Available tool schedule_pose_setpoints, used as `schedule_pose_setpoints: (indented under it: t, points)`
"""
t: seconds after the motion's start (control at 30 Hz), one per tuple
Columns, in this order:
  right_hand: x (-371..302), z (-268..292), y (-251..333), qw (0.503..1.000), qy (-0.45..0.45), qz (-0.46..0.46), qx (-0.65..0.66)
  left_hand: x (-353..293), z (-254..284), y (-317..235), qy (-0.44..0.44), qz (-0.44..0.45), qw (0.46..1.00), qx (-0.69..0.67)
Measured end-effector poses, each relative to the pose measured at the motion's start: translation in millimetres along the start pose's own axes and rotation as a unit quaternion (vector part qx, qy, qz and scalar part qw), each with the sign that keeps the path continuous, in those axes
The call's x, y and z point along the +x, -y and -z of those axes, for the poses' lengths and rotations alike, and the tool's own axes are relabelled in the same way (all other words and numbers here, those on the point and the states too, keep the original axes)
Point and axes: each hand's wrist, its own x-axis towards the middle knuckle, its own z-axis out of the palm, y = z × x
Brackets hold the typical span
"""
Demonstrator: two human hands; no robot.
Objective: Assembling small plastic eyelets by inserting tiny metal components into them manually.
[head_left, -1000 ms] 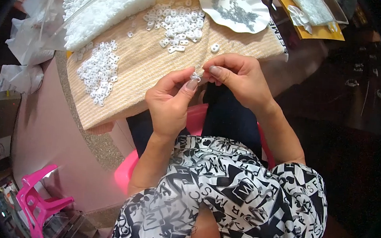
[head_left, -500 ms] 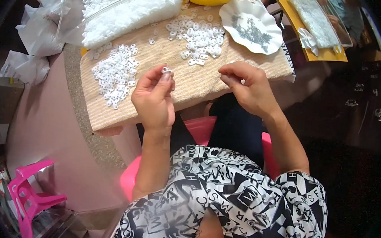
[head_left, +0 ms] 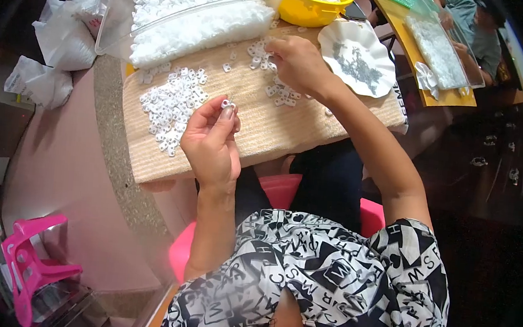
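Note:
Between thumb and fingertips, my left hand (head_left: 215, 138) pinches a small white plastic piece (head_left: 227, 104) with holes, held over the front part of the cloth-covered board. My right hand (head_left: 298, 63) reaches over the scattered pile of white pieces (head_left: 283, 94) at the middle of the board. Its fingers are bent together among those pieces; whatever they grip is hidden. A second pile of similar white pieces (head_left: 171, 104) lies to the left of my left hand. Right of my right hand, a white wavy-edged plate (head_left: 327, 41) holds many small dark grey bits.
A clear bin (head_left: 114, 40) full of white pieces stands at the board's far left, with a yellow bowl (head_left: 313, 11) beside it. White plastic bags (head_left: 62, 37) and a pink stool (head_left: 33, 256) are at left. Another person (head_left: 477, 33) sits at a yellow-topped table (head_left: 442, 98), far right.
My right hand has moved left and away from me, from the board's front right to the middle pile. The left hand keeps its pinch on the white piece. The view has shifted slightly.

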Motion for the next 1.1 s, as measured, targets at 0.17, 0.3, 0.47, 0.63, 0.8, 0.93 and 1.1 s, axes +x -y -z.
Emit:
schedule_pose_setpoints:
  t: [0.17,0.3,0.47,0.63,0.8,0.93,1.1]
  points:
    - [12,-13,2,0.996,0.035,0.067,-0.052,1,1,0,0.010,0.010,1.000,-0.008]
    - [15,-18,0,0.989,0.057,0.104,-0.087,3,2,2,0.014,0.007,1.000,-0.007]
    - [6,-12,-9,0.997,0.036,0.058,0.022,3,3,5,0.019,0.015,1.000,0.003]
    - [-4,-5,-19,0.999,0.022,0.003,0.037,1,3,7,0.030,0.023,0.999,0.013]
    - [-6,0,-22,0.999,0.000,-0.021,0.040,-1,1,7,0.033,0.030,0.999,0.012]
    - [5,-12,-21,0.999,-0.023,0.024,0.017,-3,-1,11,0.034,0.034,0.999,0.020]
    - [18,-24,-5,0.989,0.021,0.099,-0.107,-3,0,11,0.045,0.032,0.998,0.030]
